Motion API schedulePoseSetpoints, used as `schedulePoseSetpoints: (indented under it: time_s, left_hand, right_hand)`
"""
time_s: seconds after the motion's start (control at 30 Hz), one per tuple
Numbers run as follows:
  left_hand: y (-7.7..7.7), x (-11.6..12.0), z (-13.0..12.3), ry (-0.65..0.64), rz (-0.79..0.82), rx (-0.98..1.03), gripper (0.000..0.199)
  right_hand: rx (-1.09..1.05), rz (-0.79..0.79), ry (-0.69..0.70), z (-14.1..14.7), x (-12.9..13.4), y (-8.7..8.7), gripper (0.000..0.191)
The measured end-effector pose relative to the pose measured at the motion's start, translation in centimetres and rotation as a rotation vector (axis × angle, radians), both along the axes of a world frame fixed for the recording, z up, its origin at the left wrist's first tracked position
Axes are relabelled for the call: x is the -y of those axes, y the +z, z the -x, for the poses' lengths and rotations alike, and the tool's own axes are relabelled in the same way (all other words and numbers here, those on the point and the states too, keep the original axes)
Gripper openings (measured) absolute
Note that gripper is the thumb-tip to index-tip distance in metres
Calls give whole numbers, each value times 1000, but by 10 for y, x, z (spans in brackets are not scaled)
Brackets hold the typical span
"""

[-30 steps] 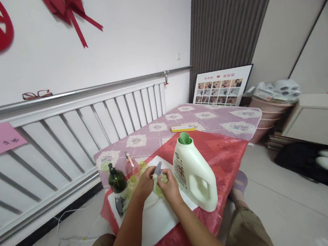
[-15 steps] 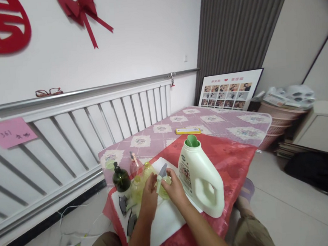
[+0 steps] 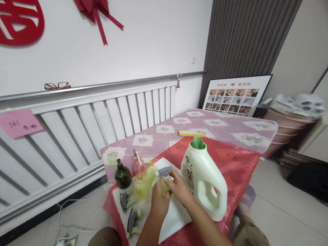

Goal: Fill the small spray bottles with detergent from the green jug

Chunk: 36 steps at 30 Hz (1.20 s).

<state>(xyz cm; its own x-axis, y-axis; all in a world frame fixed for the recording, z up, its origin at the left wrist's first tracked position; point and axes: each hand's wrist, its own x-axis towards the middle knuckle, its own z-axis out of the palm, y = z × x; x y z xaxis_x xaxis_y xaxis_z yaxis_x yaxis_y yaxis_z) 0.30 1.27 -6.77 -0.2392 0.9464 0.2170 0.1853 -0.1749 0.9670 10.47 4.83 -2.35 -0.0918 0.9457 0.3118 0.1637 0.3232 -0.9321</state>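
Observation:
Both of my hands are closed around a small yellow-green spray bottle (image 3: 166, 186) with a grey trigger head (image 3: 165, 171). My left hand (image 3: 160, 199) wraps its near left side. On the other side, my right hand (image 3: 179, 188) has its thumb and fingers near the bottle's neck. Much of the bottle is hidden by my fingers. Just right of my hands stands a large pale-green detergent jug (image 3: 206, 180) with a green spout in its neck. To the left are two yellow bottles, one the rounder yellow bottle (image 3: 140, 187), and loose grey trigger sprayer heads (image 3: 133, 220).
A dark green pump bottle (image 3: 122, 175) and a pink spray bottle (image 3: 138, 163) stand at the left. White cloth (image 3: 174, 222) and red cloth (image 3: 228, 152) cover the patterned table (image 3: 164, 129). A yellow case (image 3: 191, 133) lies farther back. The radiator (image 3: 82, 133) runs along the wall.
The trigger head in my hands has turned from pointing up and away to lying more sideways. My left hand has moved slightly right and nearer my right hand. The view has shifted a little.

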Motion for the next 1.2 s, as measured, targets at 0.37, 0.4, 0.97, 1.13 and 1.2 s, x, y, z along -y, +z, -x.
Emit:
schedulePoseSetpoints:
  time_s: [0.37, 0.4, 0.97, 1.13, 1.2]
  left_hand:
    - [-1, 0, -1, -3, -52, -90, 64]
    - [-1, 0, -1, -2, -51, -90, 65]
    - [4, 3, -2, 4, -33, -99, 64]
    - [3, 3, -2, 1, -35, -116, 51]
    - [2, 2, -2, 9, -29, -112, 55]
  right_hand:
    - [-28, 15, -29, 5, 6, 0, 27]
    - [-28, 17, -30, 5, 7, 1, 25]
    - [-42, 39, -126, 10, 3, -1, 26]
    - [-27, 35, -169, 13, 6, 0, 33]
    - [-26, 24, -134, 11, 9, 1, 31]
